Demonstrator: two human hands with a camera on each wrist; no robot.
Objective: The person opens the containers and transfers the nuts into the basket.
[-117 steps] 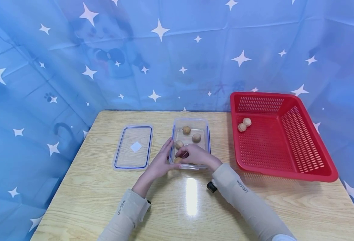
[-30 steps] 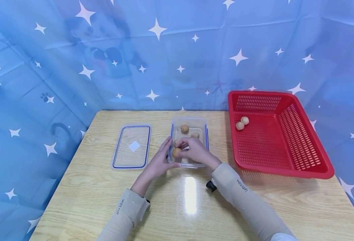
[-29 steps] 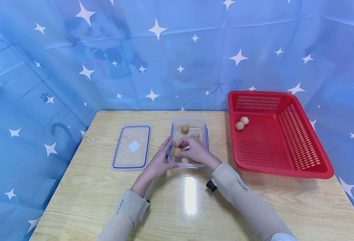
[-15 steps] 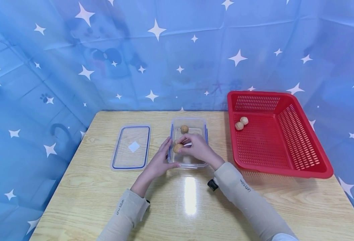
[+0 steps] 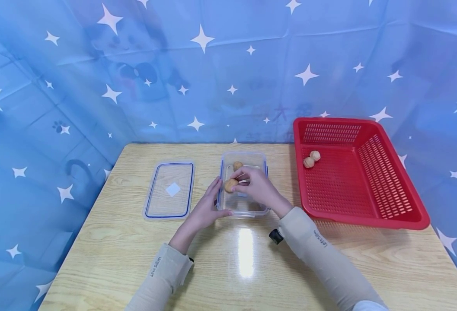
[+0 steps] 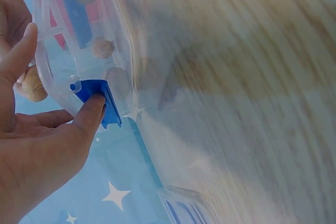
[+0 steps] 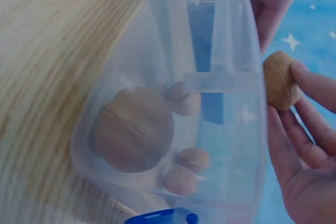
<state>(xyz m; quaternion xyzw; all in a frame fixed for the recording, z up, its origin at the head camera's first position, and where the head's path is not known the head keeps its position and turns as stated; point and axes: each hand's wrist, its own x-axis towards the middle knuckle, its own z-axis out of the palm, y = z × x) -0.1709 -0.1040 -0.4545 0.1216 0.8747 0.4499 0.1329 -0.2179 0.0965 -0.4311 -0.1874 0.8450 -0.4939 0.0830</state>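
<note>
My right hand (image 5: 253, 185) pinches a walnut (image 5: 231, 185) between thumb and fingertips, above the clear plastic container (image 5: 247, 213). In the right wrist view that held walnut (image 7: 282, 81) is level with the container's rim. At the container's left front corner, my left hand (image 5: 206, 211) holds it, thumb at the front rim and a fingertip on a blue side latch (image 6: 100, 98). One walnut (image 5: 238, 166) shows at the back inside. Through the wall, the right wrist view shows several walnuts, the closest walnut (image 7: 134, 129) looking large; my right hand hides some from above.
A red perforated basket (image 5: 343, 222) stands to the right with two walnuts (image 5: 311, 159) against its left side. The clear lid with a blue seal (image 5: 170, 190) lies left of the container on the wooden table (image 5: 135, 242). A blue starry curtain (image 5: 228, 65) hangs behind.
The right hand has picked up the walnut from the container's near left part. It has raised it and moved it slightly toward the back. The left hand has stayed at the corner.
</note>
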